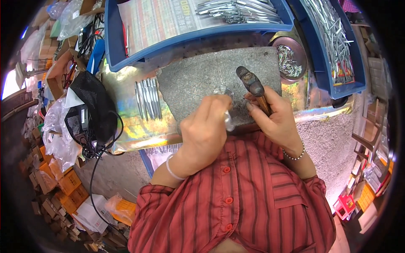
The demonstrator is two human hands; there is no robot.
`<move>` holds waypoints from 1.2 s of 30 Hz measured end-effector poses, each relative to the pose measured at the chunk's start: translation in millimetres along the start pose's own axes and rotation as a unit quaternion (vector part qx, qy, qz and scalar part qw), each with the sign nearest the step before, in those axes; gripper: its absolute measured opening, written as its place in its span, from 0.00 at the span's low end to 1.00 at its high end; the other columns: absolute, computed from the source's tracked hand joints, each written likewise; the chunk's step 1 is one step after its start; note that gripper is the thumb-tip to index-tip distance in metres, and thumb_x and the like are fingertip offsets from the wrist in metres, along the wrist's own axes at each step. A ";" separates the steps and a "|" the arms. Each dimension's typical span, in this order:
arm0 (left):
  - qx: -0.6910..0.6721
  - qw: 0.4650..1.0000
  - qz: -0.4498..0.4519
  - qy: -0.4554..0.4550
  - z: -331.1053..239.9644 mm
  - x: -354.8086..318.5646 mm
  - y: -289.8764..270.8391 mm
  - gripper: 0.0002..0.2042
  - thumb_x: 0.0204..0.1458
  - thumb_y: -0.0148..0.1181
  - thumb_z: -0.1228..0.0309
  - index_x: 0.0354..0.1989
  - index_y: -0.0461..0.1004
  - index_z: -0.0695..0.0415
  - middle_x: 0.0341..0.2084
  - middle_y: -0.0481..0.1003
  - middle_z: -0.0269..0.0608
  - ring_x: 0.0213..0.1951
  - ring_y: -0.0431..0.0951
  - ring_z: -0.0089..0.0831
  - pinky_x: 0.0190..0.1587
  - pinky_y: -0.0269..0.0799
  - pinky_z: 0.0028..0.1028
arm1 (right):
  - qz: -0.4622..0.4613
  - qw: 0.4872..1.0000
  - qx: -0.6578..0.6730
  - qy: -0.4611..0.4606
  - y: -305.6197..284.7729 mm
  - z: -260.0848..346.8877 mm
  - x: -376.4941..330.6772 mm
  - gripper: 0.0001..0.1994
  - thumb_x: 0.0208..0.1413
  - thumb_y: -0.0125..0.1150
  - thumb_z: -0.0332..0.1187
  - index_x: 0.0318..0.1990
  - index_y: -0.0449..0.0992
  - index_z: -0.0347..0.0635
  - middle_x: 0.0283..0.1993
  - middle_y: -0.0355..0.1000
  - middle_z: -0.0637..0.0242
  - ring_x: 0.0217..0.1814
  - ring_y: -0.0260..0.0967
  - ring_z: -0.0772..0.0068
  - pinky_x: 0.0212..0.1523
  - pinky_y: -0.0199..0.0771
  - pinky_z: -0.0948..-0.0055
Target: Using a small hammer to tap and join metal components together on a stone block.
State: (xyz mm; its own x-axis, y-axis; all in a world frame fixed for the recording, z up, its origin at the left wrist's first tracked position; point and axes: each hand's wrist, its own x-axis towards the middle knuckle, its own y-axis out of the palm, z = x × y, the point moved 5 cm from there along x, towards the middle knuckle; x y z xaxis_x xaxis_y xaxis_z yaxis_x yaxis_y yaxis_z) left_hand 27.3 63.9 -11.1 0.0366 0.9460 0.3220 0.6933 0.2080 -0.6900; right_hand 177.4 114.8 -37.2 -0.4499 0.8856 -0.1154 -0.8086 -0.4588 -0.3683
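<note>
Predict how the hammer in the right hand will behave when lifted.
The hammer is likely head-heavy: its thick, dark head looks metal, its slim handle wooden. It should stay stiff, with no flexible part showing.

Worktable, one, its top sheeted in shiny film that throws back gold and rainbow glints. Floor, pale grey, finely speckled. As I see it, to the table's left: orange cartons, stacked; small brown boxes, loosely heaped close by; clear plastic bags, crumpled. Far left: white glare, one patch; window or lamp, I cannot tell. Right side: brown wooden frame, kind unclear; red plastic basket, openwork, bright light beside it.
</note>
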 end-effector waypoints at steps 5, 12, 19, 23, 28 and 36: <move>-0.005 1.000 0.004 -0.005 1.4 2.3 -1.2 0.08 0.46 0.55 0.84 0.35 0.70 0.63 0.29 0.73 0.46 0.30 0.75 0.41 0.30 0.71 0.30 | 0.019 1.000 0.023 0.005 -1.2 2.1 1.8 0.08 0.49 0.55 0.23 0.39 0.71 0.33 0.26 0.69 0.70 0.27 0.63 0.85 0.28 0.63 0.82; 0.030 0.999 0.002 0.024 -3.2 3.7 -8.8 0.14 0.38 0.52 0.83 0.37 0.68 0.61 0.29 0.72 0.44 0.24 0.76 0.38 0.23 0.71 0.31 | 0.090 0.991 0.099 -0.024 -5.5 46.5 9.2 0.11 0.44 0.62 0.26 0.37 0.72 0.36 0.26 0.70 0.64 0.26 0.69 0.77 0.26 0.65 0.75; -0.047 0.999 0.016 0.006 8.1 2.8 -6.1 0.11 0.39 0.53 0.81 0.34 0.65 0.60 0.25 0.67 0.43 0.23 0.75 0.41 0.21 0.71 0.34 | 0.097 0.944 -0.087 -0.302 0.8 108.7 21.7 0.15 0.33 0.64 0.23 0.33 0.70 0.39 0.25 0.65 0.61 0.25 0.67 0.57 0.23 0.66 0.69; -0.079 0.996 0.027 -0.013 8.0 1.8 -8.3 0.08 0.40 0.53 0.79 0.31 0.63 0.59 0.25 0.67 0.41 0.23 0.75 0.39 0.20 0.70 0.34 | 0.063 0.938 -0.122 -0.317 2.0 113.0 15.6 0.09 0.41 0.63 0.25 0.31 0.72 0.35 0.23 0.67 0.67 0.21 0.66 0.72 0.22 0.63 0.76; -0.053 0.998 -0.012 0.029 13.8 1.2 -9.2 0.06 0.43 0.51 0.76 0.30 0.63 0.57 0.24 0.66 0.41 0.21 0.74 0.38 0.18 0.68 0.33 | -0.006 0.994 0.094 -0.055 -15.6 105.1 -8.0 0.18 0.45 0.51 0.23 0.47 0.64 0.32 0.36 0.69 0.60 0.21 0.56 0.85 0.21 0.56 0.83; -0.059 0.997 -0.010 0.040 14.6 4.0 -11.0 0.10 0.40 0.53 0.83 0.32 0.67 0.57 0.24 0.70 0.40 0.20 0.74 0.38 0.19 0.69 0.31 | 0.068 0.983 -0.131 -0.113 -41.9 113.5 -37.0 0.17 0.53 0.49 0.27 0.51 0.63 0.32 0.35 0.69 0.59 0.21 0.56 0.84 0.22 0.57 0.84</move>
State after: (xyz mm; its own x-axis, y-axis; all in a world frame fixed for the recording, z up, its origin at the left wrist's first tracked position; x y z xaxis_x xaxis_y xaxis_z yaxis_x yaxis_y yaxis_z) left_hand 9.2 69.0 -11.7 0.0760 0.9186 0.3879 0.7735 0.1911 -0.6042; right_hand 184.9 93.0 87.2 -0.6436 0.7652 0.0160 -0.6228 -0.5115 -0.5920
